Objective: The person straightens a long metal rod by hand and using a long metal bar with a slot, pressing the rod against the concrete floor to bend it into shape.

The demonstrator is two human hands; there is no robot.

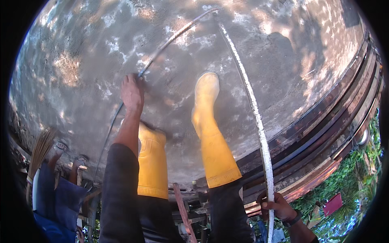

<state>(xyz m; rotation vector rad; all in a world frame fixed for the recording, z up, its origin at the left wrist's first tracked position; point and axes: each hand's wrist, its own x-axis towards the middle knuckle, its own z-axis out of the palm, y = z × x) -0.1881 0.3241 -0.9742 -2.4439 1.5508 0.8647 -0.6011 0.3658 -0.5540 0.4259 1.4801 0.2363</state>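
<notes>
My left hand [133, 94] reaches down, closed round a thin grey hose or cable [167, 43]. That line runs from the lower left past my fingers, then across the concrete to the top of the view. Most of my left fingers are hidden behind the back of the hand. At the lower right, my right hand [279, 207] grips a long pole with patchy white paint [253, 105]. The pole slants away from me, and its far end lies close to the far end of the grey line.
I stand in yellow rubber boots [221, 156] on rough grey concrete [170, 105]. Stacked planks and metal bars [308, 133] edge it on the right, with greenery beyond. At the left, another person in sandals [60, 146] stands by a stick broom [40, 152].
</notes>
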